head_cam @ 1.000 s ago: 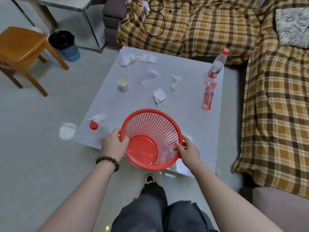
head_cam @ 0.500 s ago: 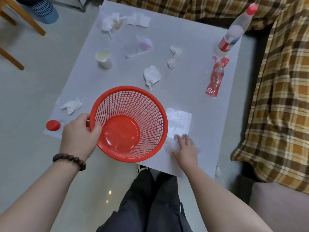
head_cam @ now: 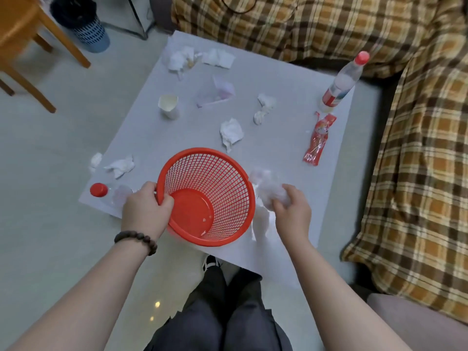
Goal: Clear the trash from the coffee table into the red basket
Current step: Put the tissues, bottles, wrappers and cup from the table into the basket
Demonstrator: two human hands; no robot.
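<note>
coffee table (head_cam: pixel 278 153): left hand (head_cam: pixel 144 211) grips red basket (head_cam: pixel 206 196), right hand (head_cam: pixel 291 214) apparently clutches wrapper (head_cam: pixel 268 191).

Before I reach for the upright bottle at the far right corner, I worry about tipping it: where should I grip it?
Take the red-capped bottle around its labelled lower body, coming from the near side with the right hand once that drops its crumpled paper. It is tall, narrow and near the table's edge, so a low grip probably steadies it.
</note>
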